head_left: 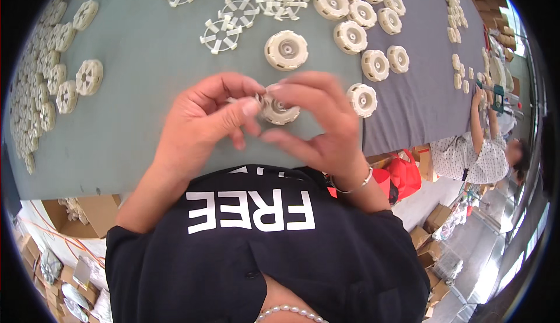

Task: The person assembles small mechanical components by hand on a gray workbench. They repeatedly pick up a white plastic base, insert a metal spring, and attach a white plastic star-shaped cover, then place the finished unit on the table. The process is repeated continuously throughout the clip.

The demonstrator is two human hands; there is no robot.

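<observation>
Nearest the camera, both hands meet above the near edge of the grey-green table. The left hand comes in from seven o'clock and the right hand from five o'clock, a silver bracelet on its wrist. Between them sits a cream plastic wheel, a round toothed disc with a recessed centre, tilted toward the camera. The left thumb lies against the wheel's nine o'clock edge and the left forefinger curls over its eleven o'clock side; the right forefinger arches over the top at twelve o'clock and the right thumb presses underneath at six o'clock. Both hands are closed narrowly on the wheel, fingertips touching its rim; something small and pale shows at the left fingertips, too blurred to tell.

Just beyond, at twelve o'clock of the hands, a matching wheel on the table lies flat. At two o'clock, another wheel rests near the seam of a darker grey cloth. Farther off, spoked cream rings scatter at eleven o'clock, and a stack of ribbed discs runs along the nine o'clock rim. Far at three o'clock, another person works at the same table.
</observation>
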